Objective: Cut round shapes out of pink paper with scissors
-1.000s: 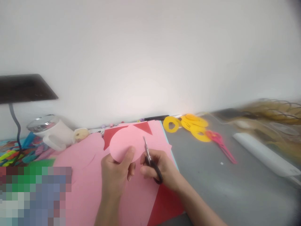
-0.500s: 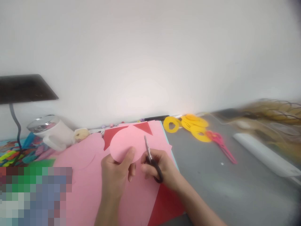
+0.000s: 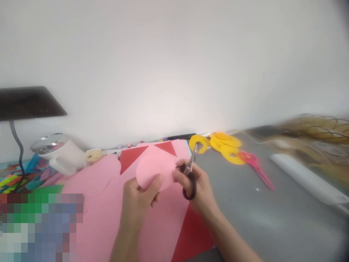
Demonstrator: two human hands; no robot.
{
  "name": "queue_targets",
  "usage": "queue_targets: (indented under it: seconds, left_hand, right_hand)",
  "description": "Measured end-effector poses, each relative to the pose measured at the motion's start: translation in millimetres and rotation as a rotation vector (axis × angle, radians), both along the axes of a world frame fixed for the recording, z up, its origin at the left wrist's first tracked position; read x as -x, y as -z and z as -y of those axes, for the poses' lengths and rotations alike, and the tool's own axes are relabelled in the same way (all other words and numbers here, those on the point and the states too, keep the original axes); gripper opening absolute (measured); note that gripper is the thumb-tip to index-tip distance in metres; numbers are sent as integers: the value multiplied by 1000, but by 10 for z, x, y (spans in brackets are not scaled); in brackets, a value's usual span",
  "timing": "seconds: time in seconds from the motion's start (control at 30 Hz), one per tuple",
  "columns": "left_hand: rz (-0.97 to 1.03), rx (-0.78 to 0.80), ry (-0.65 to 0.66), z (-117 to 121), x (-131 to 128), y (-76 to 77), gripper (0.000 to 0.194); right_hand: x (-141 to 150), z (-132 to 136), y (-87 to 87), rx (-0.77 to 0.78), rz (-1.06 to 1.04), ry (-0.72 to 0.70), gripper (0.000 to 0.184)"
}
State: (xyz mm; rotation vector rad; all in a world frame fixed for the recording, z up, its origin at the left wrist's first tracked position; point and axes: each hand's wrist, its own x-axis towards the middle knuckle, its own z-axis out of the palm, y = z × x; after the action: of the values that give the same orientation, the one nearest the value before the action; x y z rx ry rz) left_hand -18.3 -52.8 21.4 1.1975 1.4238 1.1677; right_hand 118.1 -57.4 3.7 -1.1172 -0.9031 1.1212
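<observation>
A round disc of pink paper (image 3: 152,167) is pinched at its lower edge by my left hand (image 3: 143,194), thumb on top. My right hand (image 3: 197,185) holds a pair of scissors (image 3: 193,160) with black handles, the blades pointing up and away toward the yellow rings. Its fingertips are at the disc's right edge; whether they grip the paper I cannot tell. Beneath both hands lie large pink paper sheets (image 3: 160,225), with red paper (image 3: 192,233) showing under them at the lower right and red triangles (image 3: 132,157) behind the disc.
Yellow paper rings (image 3: 231,154) lie at the back, beside pink scissors (image 3: 257,169). A white power strip (image 3: 308,178) rests on the grey table (image 3: 245,225) at the right. A white mug (image 3: 65,153) stands at the left, near colourful scraps. The wall closes off the back.
My right hand has moved right and slightly up, and the scissors have swung to point right. The disc has shifted right and turned a little with my left hand.
</observation>
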Motion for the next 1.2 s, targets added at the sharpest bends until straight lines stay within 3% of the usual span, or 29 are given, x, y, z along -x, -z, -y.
queue_targets:
  seconds: [0.27, 0.5, 1.2]
  left_hand:
    - [119, 9, -50, -1, -53, -34, 43]
    - [272, 26, -42, -63, 15, 32, 42]
    - [84, -46, -41, 33, -74, -118, 44]
  right_hand:
    - [21, 19, -25, -59, 64, -131, 28]
    - [25, 42, -5, -124, 100, -358, 38]
    - [21, 35, -69, -77, 80, -444, 50]
